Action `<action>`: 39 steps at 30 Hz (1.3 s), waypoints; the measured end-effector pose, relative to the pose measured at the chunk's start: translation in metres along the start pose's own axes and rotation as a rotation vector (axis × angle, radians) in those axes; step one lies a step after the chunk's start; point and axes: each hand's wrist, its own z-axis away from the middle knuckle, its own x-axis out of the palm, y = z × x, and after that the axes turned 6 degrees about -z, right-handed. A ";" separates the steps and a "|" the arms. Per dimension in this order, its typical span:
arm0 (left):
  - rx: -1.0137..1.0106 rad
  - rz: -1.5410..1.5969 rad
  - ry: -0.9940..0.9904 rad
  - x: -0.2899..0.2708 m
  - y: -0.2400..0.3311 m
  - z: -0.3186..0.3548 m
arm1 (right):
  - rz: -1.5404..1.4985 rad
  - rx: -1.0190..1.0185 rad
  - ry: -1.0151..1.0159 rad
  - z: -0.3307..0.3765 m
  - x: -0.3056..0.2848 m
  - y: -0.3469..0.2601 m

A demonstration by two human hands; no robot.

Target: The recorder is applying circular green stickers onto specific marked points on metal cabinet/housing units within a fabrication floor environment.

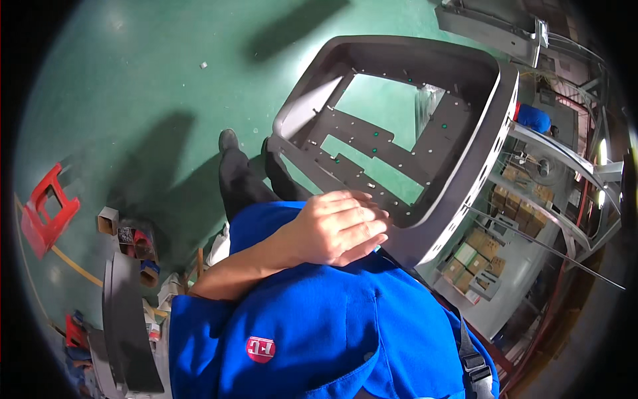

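Observation:
My left hand (342, 226) reaches across my body from the left, over the near corner of a large dark grey frame-shaped housing (425, 243). Its fingers are bent and pressed together, and the thumb is hidden. A tiny teal spot (377, 249) shows by the fingertips; what the hand holds, if anything, is covered. The housing has tall rounded walls, slots along its right side and an inner plate (352, 133) with cut-outs, small studs and green dots. My right hand and forearm do not show.
A red plastic stool (48, 211) stands at the left on the green floor. Near it are an open cardboard box (107, 221) and a dark curved panel (126, 326). At the right are a metal rack (558, 143), stacked cartons (475, 256) and a person in blue (533, 118).

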 end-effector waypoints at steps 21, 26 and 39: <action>-0.397 -0.258 -0.650 0.034 -0.039 0.053 | -0.059 -0.021 0.039 0.023 0.023 -0.012; -0.419 -0.381 -0.556 0.050 -0.032 0.072 | -0.055 -0.056 0.040 0.023 0.032 -0.009; -0.426 -0.360 -0.427 0.045 -0.031 0.075 | -0.022 -0.158 -0.039 -0.002 0.043 -0.009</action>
